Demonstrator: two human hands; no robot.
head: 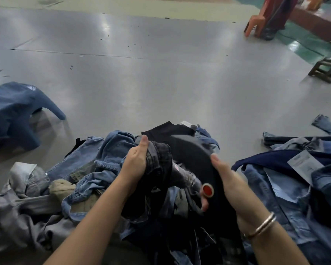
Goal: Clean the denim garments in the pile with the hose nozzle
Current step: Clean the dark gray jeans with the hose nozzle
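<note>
Our left hand (pixel 137 161) grips a dark denim garment (pixel 159 159) above the pile (pixel 96 169); our right hand (pixel 225 176) holds the black hose nozzle (pixel 197 155) against it. Judging by the pile, most garments remain uncleaned.

Glossy smooth grey floor (pixel 161 77), pile of denim cloth (pixel 96 169) — faded, creased, metal bangle (pixel 264 224), paper tag (pixel 304 165)
</note>
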